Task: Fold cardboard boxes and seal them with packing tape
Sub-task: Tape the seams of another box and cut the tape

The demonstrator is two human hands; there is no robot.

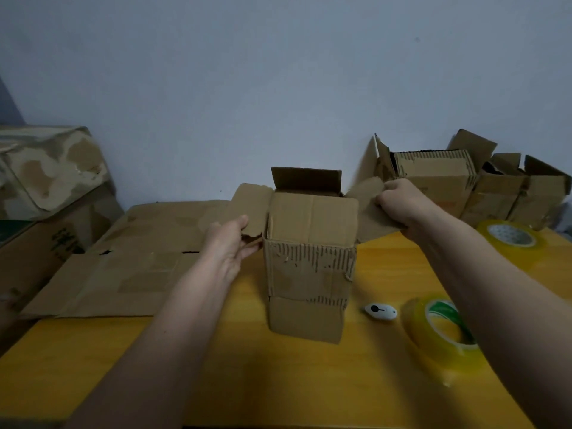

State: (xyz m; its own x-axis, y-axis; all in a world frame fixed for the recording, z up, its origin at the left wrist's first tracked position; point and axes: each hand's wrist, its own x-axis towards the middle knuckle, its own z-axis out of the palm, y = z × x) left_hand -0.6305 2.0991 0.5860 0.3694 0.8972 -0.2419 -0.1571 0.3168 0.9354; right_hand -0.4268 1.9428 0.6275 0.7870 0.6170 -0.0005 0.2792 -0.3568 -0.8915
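A worn cardboard box [309, 274] stands upright in the middle of the yellow table [247, 366]. Its near top flap is folded down flat and its far flap stands up. My left hand [230, 243] holds the torn left flap [247, 205], which is spread outward. My right hand [399, 201] grips the right flap [365, 209], also spread outward. A roll of clear yellowish packing tape [439, 332] lies to the right of the box, partly behind my right forearm. A second tape roll [510, 239] lies farther back right.
A small white cutter [380, 311] lies between the box and the near tape roll. Flattened cardboard [123, 264] covers the table's left. Several open boxes [464, 181] stand at the back right by the wall. Larger taped boxes [46, 187] are stacked at far left.
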